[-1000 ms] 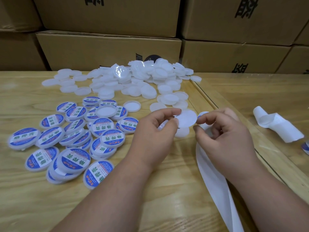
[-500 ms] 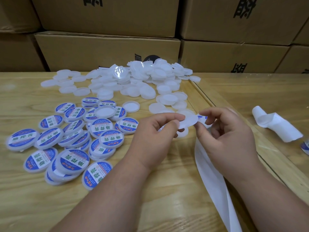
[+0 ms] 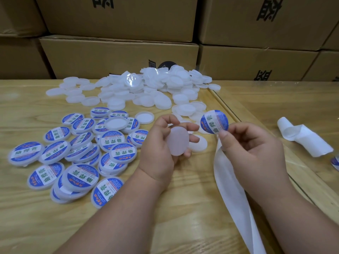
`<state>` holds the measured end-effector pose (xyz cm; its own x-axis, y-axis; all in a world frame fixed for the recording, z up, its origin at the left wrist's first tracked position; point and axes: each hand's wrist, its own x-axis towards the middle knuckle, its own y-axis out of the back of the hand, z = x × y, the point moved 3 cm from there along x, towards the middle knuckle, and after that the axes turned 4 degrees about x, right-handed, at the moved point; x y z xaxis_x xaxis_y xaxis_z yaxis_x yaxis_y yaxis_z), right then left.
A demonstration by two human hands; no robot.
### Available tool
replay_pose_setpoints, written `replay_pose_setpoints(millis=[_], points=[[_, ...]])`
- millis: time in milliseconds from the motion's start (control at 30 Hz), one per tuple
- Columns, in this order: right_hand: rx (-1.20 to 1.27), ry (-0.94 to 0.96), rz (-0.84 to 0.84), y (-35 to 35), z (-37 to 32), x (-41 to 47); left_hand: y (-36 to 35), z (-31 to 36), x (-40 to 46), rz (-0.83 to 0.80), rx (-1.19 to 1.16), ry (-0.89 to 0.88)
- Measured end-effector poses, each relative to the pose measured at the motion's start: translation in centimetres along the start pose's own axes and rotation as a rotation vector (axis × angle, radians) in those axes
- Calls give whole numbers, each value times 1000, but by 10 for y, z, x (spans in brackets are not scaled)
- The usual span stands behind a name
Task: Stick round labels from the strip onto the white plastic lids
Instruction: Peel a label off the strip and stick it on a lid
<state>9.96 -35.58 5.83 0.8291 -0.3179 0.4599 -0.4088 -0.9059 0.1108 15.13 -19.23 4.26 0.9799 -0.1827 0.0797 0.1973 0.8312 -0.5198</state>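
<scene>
The right hand (image 3: pixel 253 143) pinched the peeled round label (image 3: pixel 214 121) just right of, slightly above and apart from the bare white lid (image 3: pixel 177 142), which the left hand (image 3: pixel 163 143) gripped by its rim, flat face turned toward the label.

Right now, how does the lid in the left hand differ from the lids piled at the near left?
The held lid is bare white; the near-left lids carry blue labels. It is gripped tilted in the left hand; they lie overlapping on the table. Both look round and alike in size.
</scene>
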Motion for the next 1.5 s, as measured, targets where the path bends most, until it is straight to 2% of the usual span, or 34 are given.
replay_pose_setpoints(millis=[67,167,267,467,767,1033,1500], points=[[128,-142,-35,1,3,1,0,-3,1,37,-47,56],[307,-394,-182,-3,7,1,-1,-5,4,62,-47,112],[318,-522,-321,-9,11,-1,-2,-6,5,50,-36,129],[230,-521,-327,-18,15,-5,-4,-9,4,-36,-32,224],[158,-515,-317,-20,16,-6,-4,-14,8,-132,0,156],[153,-462,-316,-21,16,-6,-5,-13,6,-164,19,130],[186,-475,-299,-21,11,-7,-4,-14,6,-154,58,99]])
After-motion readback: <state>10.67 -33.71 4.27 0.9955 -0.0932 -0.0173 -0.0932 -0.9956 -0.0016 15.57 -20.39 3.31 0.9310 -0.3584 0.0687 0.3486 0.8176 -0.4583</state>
